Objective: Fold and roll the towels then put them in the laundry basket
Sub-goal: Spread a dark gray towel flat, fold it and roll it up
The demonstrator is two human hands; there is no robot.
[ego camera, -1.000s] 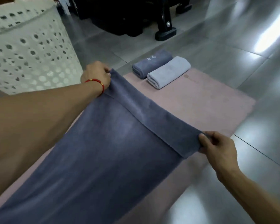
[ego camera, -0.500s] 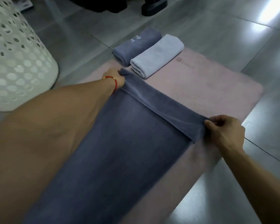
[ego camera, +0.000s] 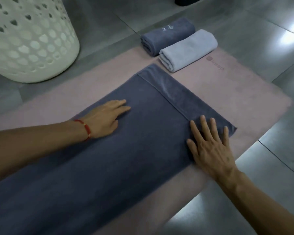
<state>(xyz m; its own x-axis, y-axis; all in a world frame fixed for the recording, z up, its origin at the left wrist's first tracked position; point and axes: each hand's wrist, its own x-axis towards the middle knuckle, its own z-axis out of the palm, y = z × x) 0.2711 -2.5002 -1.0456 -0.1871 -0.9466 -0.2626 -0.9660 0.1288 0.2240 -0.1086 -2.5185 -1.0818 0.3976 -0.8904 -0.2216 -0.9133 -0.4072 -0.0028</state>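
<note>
Three towels: one dark blue towel (ego camera: 95,170) spread flat on the pink mat (ego camera: 244,92); two rolled ones at the mat's far end
Basket: white laundry basket (ego camera: 29,39) with round holes stands on the grey floor (ego camera: 270,175) at far left, just off the mat's edge; its inside is out of view
Left hand: left hand (ego camera: 105,117) lies palm down on the spread towel near its left edge; fingers straight and together, gripping nothing; a red bracelet (ego camera: 85,129) sits on the wrist
Spread towel: runs from the near left corner toward the mat's far end; its far end is turned back on itself in a narrow folded band (ego camera: 182,97)
Rolled towels: dark blue roll (ego camera: 166,37) with pale lettering lies partly on the floor, partly on the mat; pale lilac roll (ego camera: 188,50) lies touching it on its right, just beyond the folded band
Right hand: right hand (ego camera: 210,146) presses flat on the towel's right edge; fingers spread wide and straight, tips reaching onto the folded band; holding nothing
Mat: a small logo (ego camera: 215,63) is printed near the pale roll
</note>
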